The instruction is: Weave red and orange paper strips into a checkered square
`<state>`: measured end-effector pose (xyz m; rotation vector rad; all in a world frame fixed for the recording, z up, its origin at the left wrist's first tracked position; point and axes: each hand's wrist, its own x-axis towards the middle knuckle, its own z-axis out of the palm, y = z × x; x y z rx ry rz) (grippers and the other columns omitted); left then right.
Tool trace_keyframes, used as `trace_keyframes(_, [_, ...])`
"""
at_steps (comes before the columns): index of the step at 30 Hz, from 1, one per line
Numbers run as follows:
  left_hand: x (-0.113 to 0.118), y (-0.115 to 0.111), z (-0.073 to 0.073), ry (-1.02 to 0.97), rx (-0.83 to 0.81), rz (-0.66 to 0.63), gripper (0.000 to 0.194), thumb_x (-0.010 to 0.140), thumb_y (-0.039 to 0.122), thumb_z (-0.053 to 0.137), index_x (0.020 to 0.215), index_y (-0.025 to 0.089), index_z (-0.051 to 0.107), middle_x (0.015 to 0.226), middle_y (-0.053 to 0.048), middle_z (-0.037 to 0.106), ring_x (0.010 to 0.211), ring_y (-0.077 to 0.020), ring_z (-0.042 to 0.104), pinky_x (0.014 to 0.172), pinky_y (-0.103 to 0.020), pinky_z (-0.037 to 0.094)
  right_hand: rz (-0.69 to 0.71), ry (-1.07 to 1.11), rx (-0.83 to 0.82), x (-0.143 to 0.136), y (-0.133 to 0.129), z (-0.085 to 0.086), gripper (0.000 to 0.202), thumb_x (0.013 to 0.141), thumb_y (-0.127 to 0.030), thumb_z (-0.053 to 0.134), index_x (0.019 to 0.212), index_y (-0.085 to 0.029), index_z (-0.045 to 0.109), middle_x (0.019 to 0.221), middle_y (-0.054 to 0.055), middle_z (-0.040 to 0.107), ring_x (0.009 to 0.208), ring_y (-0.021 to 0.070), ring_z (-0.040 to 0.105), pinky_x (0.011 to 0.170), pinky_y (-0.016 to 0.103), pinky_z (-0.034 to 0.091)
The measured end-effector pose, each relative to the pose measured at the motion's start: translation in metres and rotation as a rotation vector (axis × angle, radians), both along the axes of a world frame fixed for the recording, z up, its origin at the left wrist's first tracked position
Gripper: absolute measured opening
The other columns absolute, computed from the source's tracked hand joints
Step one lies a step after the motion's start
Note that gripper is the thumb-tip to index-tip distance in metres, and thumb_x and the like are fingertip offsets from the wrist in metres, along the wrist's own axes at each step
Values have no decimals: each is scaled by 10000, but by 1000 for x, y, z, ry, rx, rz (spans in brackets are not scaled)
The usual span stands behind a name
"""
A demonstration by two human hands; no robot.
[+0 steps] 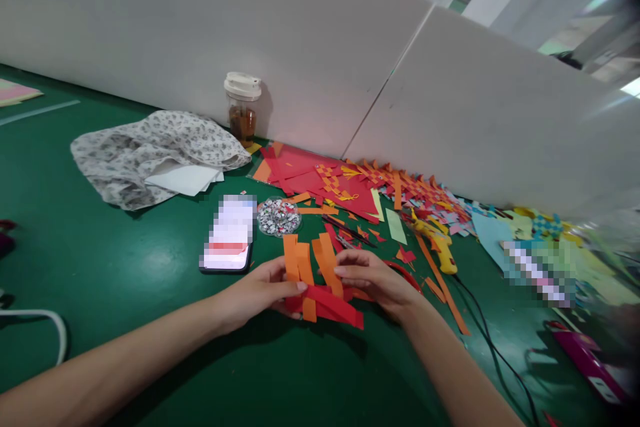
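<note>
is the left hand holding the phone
No, the left hand holds paper strips, while the phone lies apart from it on the green table.

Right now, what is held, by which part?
Crossed orange and red paper strips: left hand pinches their left side; right hand holds their rightmost orange strips by the edge.

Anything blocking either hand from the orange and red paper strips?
Nothing visible: the left hand holds the paper strips, and the right hand touches an orange one. The yellow glue gun lies rightward, clear of both.
</note>
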<state>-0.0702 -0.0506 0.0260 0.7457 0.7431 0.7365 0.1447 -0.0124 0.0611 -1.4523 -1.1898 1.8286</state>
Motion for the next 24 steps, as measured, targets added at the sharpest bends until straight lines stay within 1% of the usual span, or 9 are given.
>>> trace_keyframes(2, [0,0,1,5,-1,-14,354,719,216,685,1058,188,587,1060,-95,664,853,-223,658,656,-303,523,65,-41,49,-2,5,0,165,533,-230,802,622,-159,683,572,-32,626,516,64,537,535,184,415])
trace_keyframes(4, [0,0,0,17,-4,-4,346,723,225,682,1053,187,585,1046,-94,669,841,-217,658,645,-295,522,106,-82,119,-5,6,1,168,529,-250,804,595,-147,689,559,-19,633,509,73,537,540,204,423])
trace_keyframes(6, [0,1,-1,35,-16,24,329,730,232,678,1041,179,584,1010,-91,680,798,-202,662,633,-286,519,78,-109,189,-8,4,1,172,542,-272,797,617,-150,702,584,-7,655,529,86,555,563,220,438])
trace_keyframes(8, [1,2,-2,34,-24,49,327,737,241,676,1043,176,579,968,-84,690,764,-185,661,642,-284,516,25,-124,226,-13,0,1,179,552,-289,791,645,-157,711,604,-2,670,541,95,569,571,227,445])
trace_keyframes(12, [1,3,-6,-18,-8,71,345,736,259,683,1057,188,576,974,-81,689,807,-196,661,690,-300,512,-54,-176,292,-22,-9,2,197,525,-307,796,638,-170,713,600,-8,672,551,115,580,548,232,446])
trace_keyframes(14, [0,2,-7,-31,0,68,346,737,259,683,1061,195,576,998,-84,685,832,-206,661,695,-305,512,-54,-202,326,-26,-11,4,194,523,-317,793,630,-175,715,589,-9,670,546,122,579,534,233,443])
trace_keyframes(18, [1,2,-6,-19,-11,67,402,733,247,688,1107,195,552,994,-93,689,834,-219,665,694,-320,515,11,-250,346,-33,-11,5,181,548,-329,778,635,-178,726,585,9,678,537,137,583,513,242,434])
trace_keyframes(21, [1,2,-4,0,-11,80,423,734,232,686,1124,180,530,993,-103,687,820,-220,668,684,-318,516,-23,-247,356,-36,-12,1,191,558,-340,770,649,-178,726,596,9,678,539,140,584,516,249,434])
trace_keyframes(24, [2,2,-3,6,33,116,428,720,194,694,1111,170,523,1030,-107,671,848,-217,660,710,-313,511,-81,-215,337,-39,-13,-4,219,556,-347,771,660,-166,707,621,5,672,556,134,587,538,250,443])
